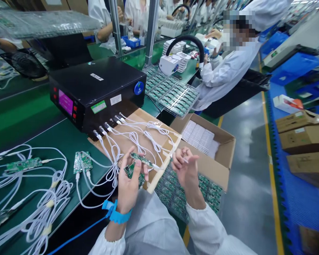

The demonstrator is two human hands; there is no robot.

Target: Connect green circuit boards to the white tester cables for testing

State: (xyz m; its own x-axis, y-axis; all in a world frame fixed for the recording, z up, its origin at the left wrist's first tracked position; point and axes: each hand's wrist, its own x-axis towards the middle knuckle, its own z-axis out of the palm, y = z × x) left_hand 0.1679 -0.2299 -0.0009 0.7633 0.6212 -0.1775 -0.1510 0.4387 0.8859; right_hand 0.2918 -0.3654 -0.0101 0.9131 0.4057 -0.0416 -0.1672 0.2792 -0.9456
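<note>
My left hand [130, 177], with a blue strap at the wrist, is closed on green circuit boards [141, 159]. One long narrow board lies across the fingers, and a wider board sits lower against the palm. A white cable plug [156, 166] meets the narrow board's right end. To the right, my right hand [185, 164] is raised with curled fingers around a small white piece that looks like a cable plug. Below both hands is a tray of green boards [172, 191]. White cables [134, 138] run from the black box to the cardboard near my hands.
The black box [98, 85] with a lit screen stands ahead. Cabled boards [83, 162] lie on the green table at left. An open carton [225, 156] is at right, beyond my right hand. A person [231, 71] in white sits farther off, beside another board tray [172, 90].
</note>
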